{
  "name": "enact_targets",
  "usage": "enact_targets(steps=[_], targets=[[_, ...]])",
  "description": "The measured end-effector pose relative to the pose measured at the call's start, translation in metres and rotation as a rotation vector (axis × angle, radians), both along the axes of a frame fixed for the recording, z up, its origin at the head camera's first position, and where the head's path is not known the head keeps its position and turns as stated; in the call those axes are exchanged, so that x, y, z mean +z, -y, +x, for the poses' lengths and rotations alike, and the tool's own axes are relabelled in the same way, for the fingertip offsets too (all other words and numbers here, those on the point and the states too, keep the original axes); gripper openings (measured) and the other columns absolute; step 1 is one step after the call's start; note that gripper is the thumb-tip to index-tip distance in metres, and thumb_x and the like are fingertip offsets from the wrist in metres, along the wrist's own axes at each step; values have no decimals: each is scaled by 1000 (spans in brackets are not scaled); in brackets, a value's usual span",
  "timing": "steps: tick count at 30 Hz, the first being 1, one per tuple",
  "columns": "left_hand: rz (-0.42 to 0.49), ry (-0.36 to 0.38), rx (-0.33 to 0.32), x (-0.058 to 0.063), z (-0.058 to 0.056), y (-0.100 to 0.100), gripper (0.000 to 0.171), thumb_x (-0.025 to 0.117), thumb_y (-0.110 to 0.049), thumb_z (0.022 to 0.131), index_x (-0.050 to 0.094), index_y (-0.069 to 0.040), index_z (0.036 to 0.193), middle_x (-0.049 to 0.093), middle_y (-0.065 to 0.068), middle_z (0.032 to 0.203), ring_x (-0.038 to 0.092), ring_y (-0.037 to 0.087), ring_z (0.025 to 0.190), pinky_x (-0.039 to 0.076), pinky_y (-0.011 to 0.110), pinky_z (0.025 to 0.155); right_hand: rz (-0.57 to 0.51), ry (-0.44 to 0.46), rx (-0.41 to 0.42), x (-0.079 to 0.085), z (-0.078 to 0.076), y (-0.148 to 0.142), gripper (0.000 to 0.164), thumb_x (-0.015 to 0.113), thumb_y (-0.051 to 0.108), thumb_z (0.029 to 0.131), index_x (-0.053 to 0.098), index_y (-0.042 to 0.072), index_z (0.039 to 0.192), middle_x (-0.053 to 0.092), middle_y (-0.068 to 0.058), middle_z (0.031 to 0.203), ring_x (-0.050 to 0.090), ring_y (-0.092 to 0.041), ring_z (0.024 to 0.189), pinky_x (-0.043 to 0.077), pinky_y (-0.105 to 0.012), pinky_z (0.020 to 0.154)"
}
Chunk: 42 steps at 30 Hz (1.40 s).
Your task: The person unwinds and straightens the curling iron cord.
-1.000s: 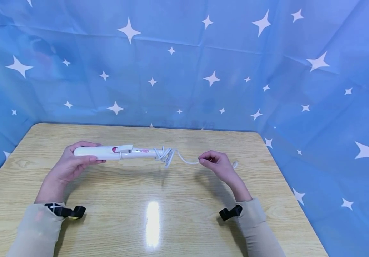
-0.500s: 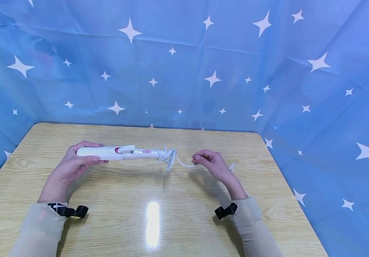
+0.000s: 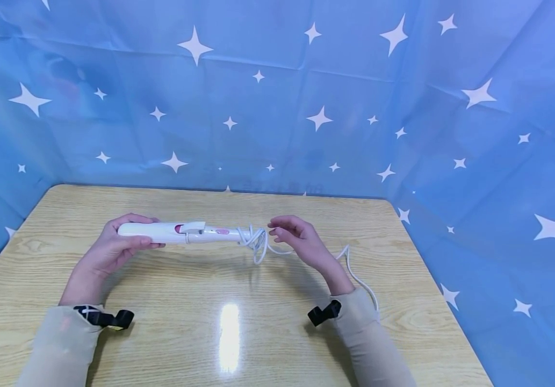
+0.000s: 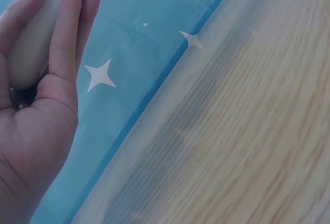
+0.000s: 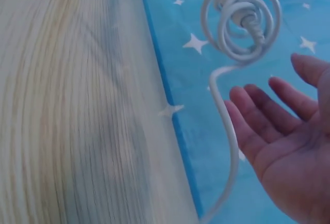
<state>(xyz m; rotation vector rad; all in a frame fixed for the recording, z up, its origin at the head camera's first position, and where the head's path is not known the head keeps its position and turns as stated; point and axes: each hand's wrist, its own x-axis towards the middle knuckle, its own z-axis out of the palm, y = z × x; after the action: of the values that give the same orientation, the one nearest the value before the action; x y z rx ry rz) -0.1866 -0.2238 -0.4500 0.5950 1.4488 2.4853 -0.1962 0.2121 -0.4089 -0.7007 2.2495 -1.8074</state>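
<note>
My left hand point(image 3: 105, 250) grips the thick rounded end of a white curling iron point(image 3: 156, 231), which it holds level above the table. In the left wrist view, fingers and thumb wrap round the white barrel point(image 4: 32, 53). The iron's thin handle, with a pink oval mark, points right. White cord point(image 3: 258, 242) is wound in loose loops about the handle's end. Just right of those loops is my right hand point(image 3: 301, 242), its fingers loosely bent and holding nothing. In the right wrist view, the cord point(image 5: 229, 136) hangs beside the fingertips, and the coil point(image 5: 242, 22) sits above them.
A length of the cord point(image 3: 354, 274) trails past my right wrist toward the sleeve; its end is out of sight. The wooden table point(image 3: 175, 322) has rounded far corners. Behind and beside it hangs a blue cloth point(image 3: 267, 140) with white stars.
My right hand has let go of the cord and moved left toward the loops. More cord now shows behind my right wrist. My left hand and the iron shifted slightly right.
</note>
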Motion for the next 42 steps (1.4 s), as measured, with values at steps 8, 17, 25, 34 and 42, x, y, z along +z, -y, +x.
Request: enact_targets(steps=[8,17,25,34,42], targets=[[-12,-16,-11,-1,0,-1,44,53,28,90,74,-1,117,67,13,125,64,26,113,62,47,87,-27,35,78,-5,-1,14,33,50,7,108,55,-11,135,59,-29,133,63,-21,117,55,-52,103],[-10,-9,-22,-2,0,0,44,52,28,90,74,0,116,68,14,124,65,26,112,62,45,86,33,131,95,-8,4,18,39,46,21,111,56,-7,137,61,-23,133,61,-24,120,53,-44,106],[15,-28,-29,-2,1,1,45,52,28,90,74,0,117,68,14,124,65,26,113,63,44,86,83,80,49,-9,4,14,36,45,19,112,62,-6,131,67,-20,112,57,-42,90,54,-46,77],[14,-32,-13,-1,3,13,46,50,29,90,72,1,120,68,14,125,66,27,113,62,45,88,158,20,-32,-14,7,-12,15,62,9,103,69,-3,100,58,-8,83,43,-18,69,40,-28,62],[83,24,-15,1,6,23,46,47,29,92,72,3,119,66,16,127,66,29,113,61,45,89,169,2,-154,-20,4,-35,14,65,13,102,71,1,98,64,-7,88,45,-17,70,42,-28,61]])
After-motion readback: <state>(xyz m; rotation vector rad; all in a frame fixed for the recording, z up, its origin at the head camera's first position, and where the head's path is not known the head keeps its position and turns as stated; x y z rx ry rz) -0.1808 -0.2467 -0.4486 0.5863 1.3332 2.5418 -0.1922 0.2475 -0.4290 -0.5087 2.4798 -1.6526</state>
